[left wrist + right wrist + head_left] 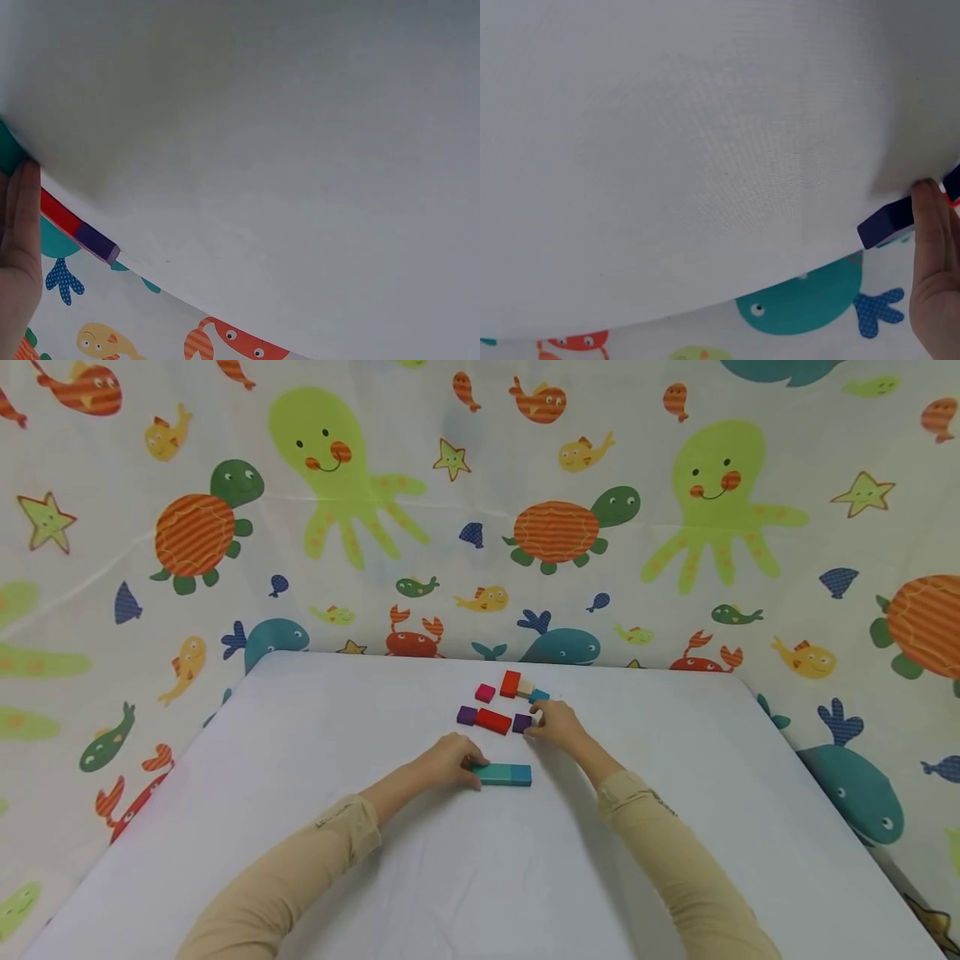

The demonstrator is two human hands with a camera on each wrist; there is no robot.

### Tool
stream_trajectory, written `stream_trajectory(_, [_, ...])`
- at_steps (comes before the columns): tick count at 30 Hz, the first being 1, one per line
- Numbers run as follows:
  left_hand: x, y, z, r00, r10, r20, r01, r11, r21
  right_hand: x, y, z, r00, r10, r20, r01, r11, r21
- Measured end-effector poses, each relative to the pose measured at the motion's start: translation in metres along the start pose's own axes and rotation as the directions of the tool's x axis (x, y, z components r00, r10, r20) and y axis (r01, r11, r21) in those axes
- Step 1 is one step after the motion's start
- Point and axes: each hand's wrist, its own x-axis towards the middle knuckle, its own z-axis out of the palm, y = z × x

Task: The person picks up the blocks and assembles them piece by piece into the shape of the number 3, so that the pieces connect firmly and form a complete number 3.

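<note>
My left hand (448, 762) grips the left end of a low bar made of a teal block (493, 774) and a blue block (521, 775), end to end. Its fingers hide that end; the teal block (9, 154) shows beside the fingertips in the left wrist view. My right hand (557, 724) reaches farther out, with thumb and fingers curled around a small purple block (522, 723). In the right wrist view a dark purple block (887, 223) lies partly behind the fingers, with another dark block (952, 182) on their other side.
Left of the right hand lie a long red block (492, 721) and another purple block (467, 716). Behind them are a pink-red block (485, 693), an orange-red block (511, 683), a cream block (526, 689) and a blue block (538, 696). A patterned curtain (450, 510) hangs behind the white table (360, 718).
</note>
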Motion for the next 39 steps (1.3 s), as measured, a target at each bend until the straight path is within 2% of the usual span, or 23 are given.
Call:
stream_trajectory(3, [0.000, 0.000, -0.003, 1.000, -0.004, 0.005, 0.005, 1.000, -0.005, 0.003, 0.002, -0.007, 1.000, -0.020, 0.017, 0.020, 1.000, 0.004])
stream_trajectory(5, [0.001, 0.000, -0.004, 1.000, 0.004, 0.018, -0.003, 1.000, -0.020, 0.006, 0.004, -0.012, 0.999, -0.040, -0.005, 0.040, 0.999, 0.006])
stream_trajectory(7, [0.000, 0.000, -0.005, 0.999, 0.028, 0.024, -0.028, 1.000, -0.009, 0.009, 0.005, -0.016, 0.997, -0.051, -0.054, 0.053, 0.998, 0.045])
stream_trajectory(12, [-0.002, -0.002, -0.004, 0.999, 0.012, 0.031, -0.012, 1.000, 0.002, 0.017, 0.005, -0.019, 0.977, -0.049, -0.209, 0.076, 0.990, 0.120])
stream_trajectory(13, [-0.002, -0.003, -0.003, 0.999, -0.006, 0.035, 0.006, 1.000, -0.009, 0.018, 0.004, -0.019, 0.971, -0.043, -0.234, 0.072, 0.990, 0.119])
stream_trajectory(16, [-0.002, -0.002, -0.002, 1.000, -0.003, 0.031, 0.004, 1.000, -0.016, 0.025, 0.006, -0.019, 0.960, 0.003, -0.279, 0.026, 0.995, 0.100])
stream_trajectory(18, [-0.002, -0.001, -0.002, 1.000, 0.003, 0.024, -0.003, 1.000, -0.019, 0.030, 0.011, -0.017, 0.953, -0.021, -0.302, 0.041, 0.997, 0.062])
stream_trajectory(20, [-0.002, 0.001, -0.003, 1.000, -0.002, 0.017, 0.003, 1.000, -0.019, 0.037, 0.018, -0.014, 0.958, -0.036, -0.286, 0.041, 0.999, 0.012])
stream_trajectory(22, [-0.001, 0.002, -0.003, 1.000, -0.015, 0.016, 0.016, 1.000, -0.023, 0.070, 0.048, 0.003, 0.948, -0.108, -0.299, 0.092, 0.993, -0.069])
stream_trajectory(23, [-0.001, 0.002, -0.003, 1.000, -0.019, 0.016, 0.020, 1.000, -0.024, 0.079, 0.055, 0.007, 0.956, -0.110, -0.273, 0.086, 0.991, -0.098])
stream_trajectory(25, [-0.001, 0.003, -0.004, 0.999, -0.027, 0.024, 0.028, 0.999, -0.032, 0.101, 0.065, 0.015, 0.979, -0.048, -0.199, 0.022, 0.991, -0.130])
stream_trajectory(27, [0.000, 0.004, -0.004, 0.999, -0.030, 0.030, 0.031, 0.999, -0.033, 0.110, 0.065, 0.017, 0.989, 0.021, -0.145, -0.041, 0.990, -0.135])
stream_trajectory(29, [0.000, 0.004, -0.005, 0.999, -0.029, 0.033, 0.030, 0.999, -0.029, 0.087, 0.038, 0.005, 0.992, 0.104, -0.074, -0.114, 0.983, -0.143])
stream_trajectory(32, [0.000, 0.005, -0.005, 0.999, -0.037, 0.027, 0.038, 0.999, -0.016, 0.063, 0.018, -0.002, 0.991, 0.087, -0.102, -0.102, 0.982, -0.160])
stream_trajectory(35, [0.000, 0.005, -0.005, 0.999, -0.038, 0.023, 0.038, 0.999, -0.013, 0.049, 0.011, -0.004, 0.988, 0.058, -0.141, -0.083, 0.982, -0.172])
stream_trajectory(39, [0.000, 0.004, -0.003, 0.999, -0.033, 0.024, 0.033, 0.999, -0.014, 0.039, 0.009, -0.005, 0.982, 0.081, -0.169, -0.100, 0.989, -0.108])
